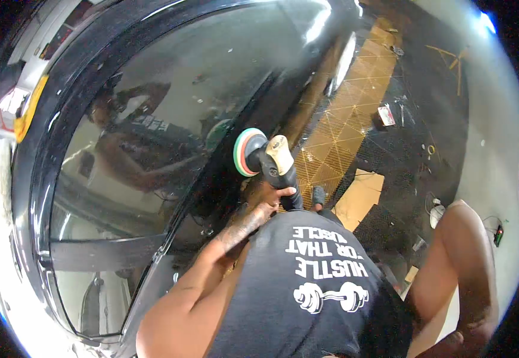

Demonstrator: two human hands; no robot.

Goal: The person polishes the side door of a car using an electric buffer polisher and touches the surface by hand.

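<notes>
My left hand (269, 198) is wrapped round the black body of a car polisher (278, 170) with a cream-coloured head. Its round pad (246, 153), layered in green, white and orange, faces the black car door (235, 140) just below the window. Whether the pad touches the paint I cannot make out. My right arm is sharply bent, elbow up, at the right. Only an edge of my right hand (447, 346) seems to show at the bottom, its fingers out of sight. The car window (152, 161) reflects my body and raised arm.
Tan and black grid floor tiles (355, 101) run beside the car. On them lie a flat cardboard piece (361, 196), a small red-and-white packet (386, 116) and a yellow ring (431, 150). A pale wall (492, 119) stands at right. A yellow cloth (31, 110) rests at the far left.
</notes>
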